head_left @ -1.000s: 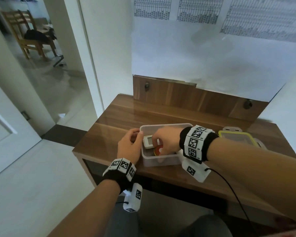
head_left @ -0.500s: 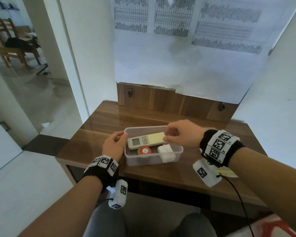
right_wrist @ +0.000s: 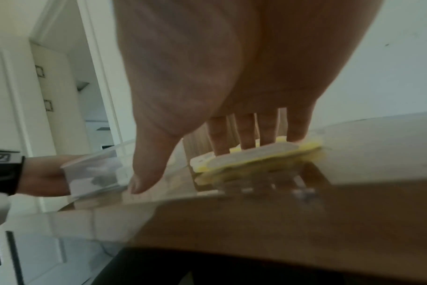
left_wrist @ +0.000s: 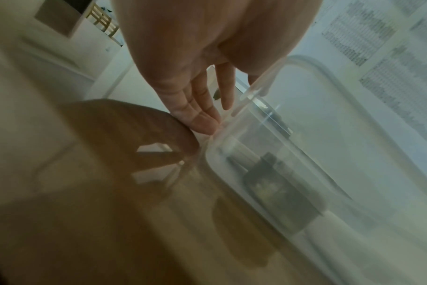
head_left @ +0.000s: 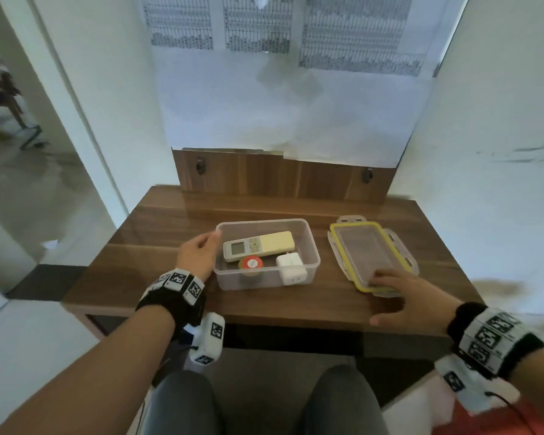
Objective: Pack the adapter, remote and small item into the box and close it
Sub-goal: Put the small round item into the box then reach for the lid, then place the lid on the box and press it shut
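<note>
**Box loaded, lid off to the right**

The wooden table (head_left: 170, 255) carries all items. A clear plastic box (head_left: 313, 246) stands near its middle, open on top. To the right of the box, apart from it, the clear lid (head_left: 368, 246) with a yellow seal lies flat on the table, its latch tabs folded outward.

Inside the box, the cream remote (head_left: 259, 246) lies along the far side, its screen end to the left. The white adapter (head_left: 291, 266) sits at the near right corner, against the near wall. The small item (head_left: 251, 264), round with a red and white top, sits just left of the adapter and near the remote.

The left hand (head_left: 197, 255) rests against the box's left wall; the left wrist view shows the fingers (left_wrist: 202, 119) straight and close together, tips touching the wall at table level, with the thumb at the rim.

The right hand (head_left: 405, 296) lies over the near end of the lid. Its fingers (right_wrist: 246, 133) are straight and slightly apart, tips on the lid's top surface; the thumb (right_wrist: 146, 173) is spread wide to the left, off the lid.
</note>
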Demonstrator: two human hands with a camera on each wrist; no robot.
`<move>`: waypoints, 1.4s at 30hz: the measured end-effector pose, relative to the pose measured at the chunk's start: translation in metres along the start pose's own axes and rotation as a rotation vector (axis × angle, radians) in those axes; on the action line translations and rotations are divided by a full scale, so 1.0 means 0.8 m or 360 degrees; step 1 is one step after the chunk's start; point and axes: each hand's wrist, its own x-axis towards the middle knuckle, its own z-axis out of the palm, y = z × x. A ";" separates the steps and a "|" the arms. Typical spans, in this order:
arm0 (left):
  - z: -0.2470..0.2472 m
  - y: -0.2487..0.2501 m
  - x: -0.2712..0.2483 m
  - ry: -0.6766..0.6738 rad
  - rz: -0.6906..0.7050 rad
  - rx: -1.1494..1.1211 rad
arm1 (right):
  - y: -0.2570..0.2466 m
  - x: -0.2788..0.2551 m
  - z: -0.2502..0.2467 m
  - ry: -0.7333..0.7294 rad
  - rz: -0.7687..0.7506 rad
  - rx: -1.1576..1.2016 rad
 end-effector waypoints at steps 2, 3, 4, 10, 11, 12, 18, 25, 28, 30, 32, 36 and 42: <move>0.006 0.003 0.001 -0.0043 -0.0013 0.0039 | 0.008 -0.006 0.014 0.0017 -0.0019 -0.0047; 0.008 0.005 0.001 -0.0042 -0.0024 0.0063 | 0.011 -0.008 0.020 0.0061 -0.0045 -0.0085; 0.008 0.005 0.000 -0.0030 -0.0038 0.0072 | 0.013 -0.010 0.026 0.0125 -0.0075 -0.0123; 0.014 -0.003 0.005 0.0001 -0.0125 -0.0073 | 0.027 -0.024 0.044 0.0452 -0.0288 -0.0126; 0.014 -0.003 0.007 0.0000 -0.0167 -0.0079 | 0.029 -0.029 0.042 0.0487 -0.0351 -0.0106; 0.012 -0.003 0.010 -0.0007 -0.0208 -0.0077 | 0.030 -0.033 0.037 0.0533 -0.0408 -0.0097; 0.005 0.008 0.025 -0.0200 -0.0337 -0.0441 | 0.024 -0.033 -0.046 0.1101 -0.0349 0.0120; -0.026 0.018 0.042 0.0129 -0.0009 -0.0307 | -0.031 -0.006 -0.149 0.1441 -0.0311 0.0833; -0.039 0.044 0.046 0.0197 0.0090 -0.0469 | -0.077 0.006 -0.167 0.1474 -0.0355 0.1603; -0.042 0.067 0.042 0.0095 0.0115 -0.0619 | -0.104 0.024 -0.164 0.1225 -0.0365 0.2106; -0.041 0.085 0.032 -0.0047 0.0083 -0.0774 | -0.124 0.047 -0.151 0.0898 -0.0352 0.2447; -0.041 0.093 0.004 -0.0264 -0.0013 -0.0813 | -0.153 0.087 -0.111 0.0405 -0.0165 0.2670; -0.041 0.049 -0.004 -0.0063 0.0036 -0.0569 | -0.161 0.104 -0.062 0.0452 0.0040 0.1948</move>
